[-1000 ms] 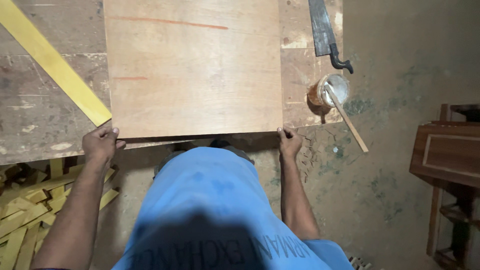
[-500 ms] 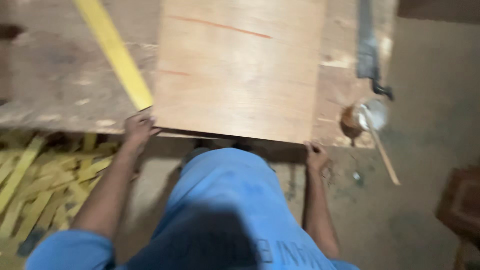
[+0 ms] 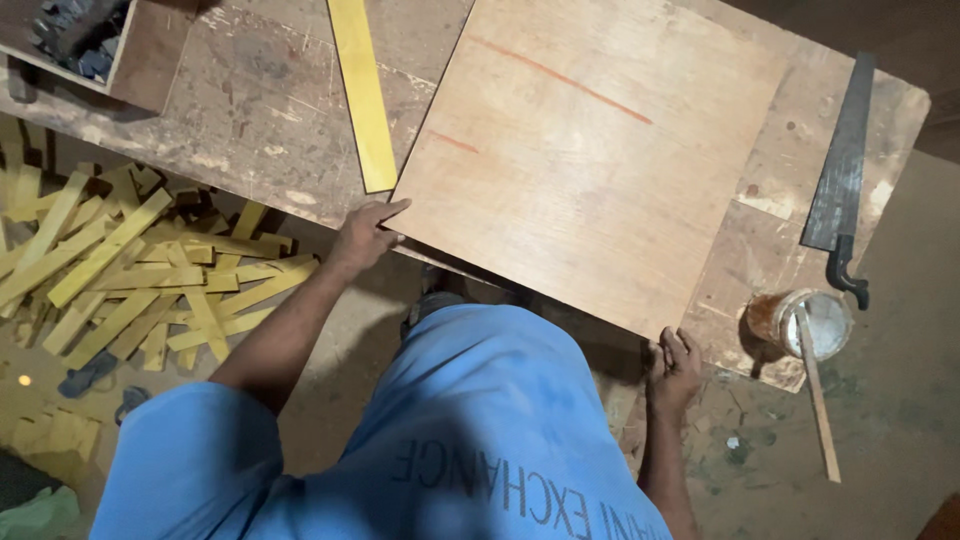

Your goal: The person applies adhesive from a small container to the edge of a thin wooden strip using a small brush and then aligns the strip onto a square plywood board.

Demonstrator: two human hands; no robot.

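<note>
A square plywood sheet (image 3: 590,160) with two faint red lines lies on a worn wooden workbench (image 3: 250,100), its near edge overhanging the bench. My left hand (image 3: 364,236) grips the sheet's near left corner, thumb on top. At the near right corner my right hand (image 3: 677,366) holds the sheet's edge with fingers curled over it. My blue shirt fills the bottom of the view.
A yellow strip (image 3: 362,92) lies on the bench left of the sheet. A handsaw (image 3: 838,180) lies at the right end, beside a tin of glue (image 3: 806,325) with a stick (image 3: 818,400) in it. Several yellow offcuts (image 3: 130,270) litter the floor at left. A wooden box (image 3: 80,40) sits far left.
The view has swung and tilted, so the bench now runs diagonally. Both hands have stayed on the sheet's near corners; the sheet looks turned and drawn a little over the bench edge.
</note>
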